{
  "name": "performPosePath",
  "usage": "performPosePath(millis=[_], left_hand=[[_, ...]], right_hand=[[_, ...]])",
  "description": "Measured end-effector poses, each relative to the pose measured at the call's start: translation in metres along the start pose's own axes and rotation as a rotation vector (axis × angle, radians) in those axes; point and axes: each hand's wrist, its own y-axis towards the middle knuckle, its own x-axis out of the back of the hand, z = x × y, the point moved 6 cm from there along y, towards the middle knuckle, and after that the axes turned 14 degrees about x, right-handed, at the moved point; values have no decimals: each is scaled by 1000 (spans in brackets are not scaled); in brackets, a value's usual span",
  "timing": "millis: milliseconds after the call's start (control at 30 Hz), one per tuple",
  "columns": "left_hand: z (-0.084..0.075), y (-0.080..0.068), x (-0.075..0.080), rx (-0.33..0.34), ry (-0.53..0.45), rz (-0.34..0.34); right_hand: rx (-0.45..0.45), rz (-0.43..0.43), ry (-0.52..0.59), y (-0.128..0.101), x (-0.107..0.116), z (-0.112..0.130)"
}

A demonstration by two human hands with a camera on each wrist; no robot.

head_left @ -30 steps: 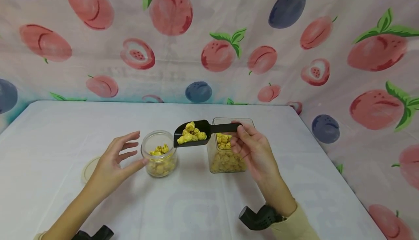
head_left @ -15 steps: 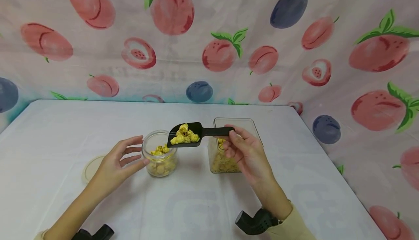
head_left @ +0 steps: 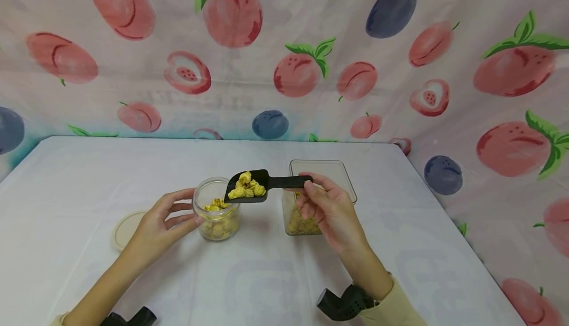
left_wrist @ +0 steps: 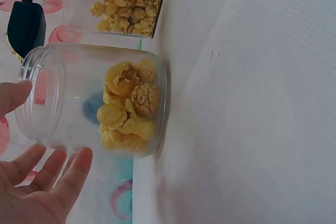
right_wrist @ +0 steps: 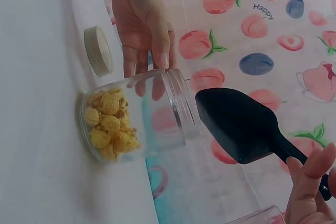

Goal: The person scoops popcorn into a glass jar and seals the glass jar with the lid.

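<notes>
A clear glass jar (head_left: 218, 227), partly filled with yellow popcorn (left_wrist: 128, 103), stands upright on the white-covered table. My left hand (head_left: 157, 224) is at its left side, the thumb by the rim and the fingers loosely extended along the wall. My right hand (head_left: 333, 212) grips the handle of a black scoop (head_left: 288, 183). The scoop bears a small heap of popcorn (head_left: 245, 187) and sits level, its front edge over the right part of the jar's rim. In the right wrist view the underside of the scoop (right_wrist: 236, 124) is apart from the jar mouth.
A clear rectangular container (head_left: 293, 220) of popcorn stands right of the jar, partly behind my right hand. The round cream lid (head_left: 126, 229) lies left of the jar, partly behind my left hand. A fruit-print cloth (head_left: 240, 84) hangs behind the table.
The scoop of popcorn has moved left and slightly down, from beside the jar to over its rim. My left hand has come a little closer to the jar.
</notes>
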Motion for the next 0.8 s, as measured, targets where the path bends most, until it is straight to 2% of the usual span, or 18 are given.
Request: performPosePath(millis=[800], left_hand=[[-1, -1, 0, 17, -18, 13]], right_hand=[[65, 21, -194, 0, -2, 3]])
